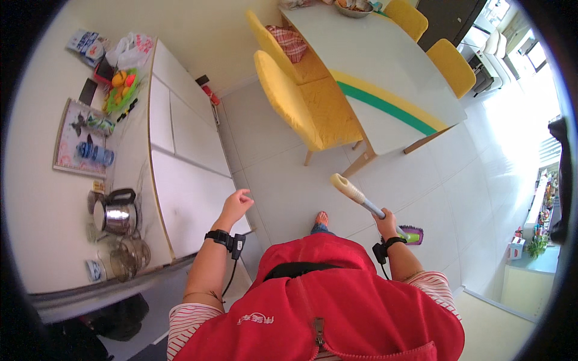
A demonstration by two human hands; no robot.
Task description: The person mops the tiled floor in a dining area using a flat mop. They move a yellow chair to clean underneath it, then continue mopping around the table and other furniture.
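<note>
My right hand (386, 224) is wrapped round the grey pole of a mop (371, 207), just below its long cream grip. The grip end tilts up toward the table. Beyond my right wrist shows the mop's head (412, 235), green with a purple fringe, down on the floor. My left hand (235, 208) hangs beside the white cabinet with its fingers loosely bent and a little apart; nothing is in it. Each wrist wears a black strap with a small cabled device.
The white cabinet (186, 198) on the left bears a kettle (115, 213), glass jugs, a framed tray and fruit in a green basket (122, 90). Ahead stand yellow chairs (289, 99) and a white table (385, 72) with a green stripe. Pale tiles (277, 174) cover the floor.
</note>
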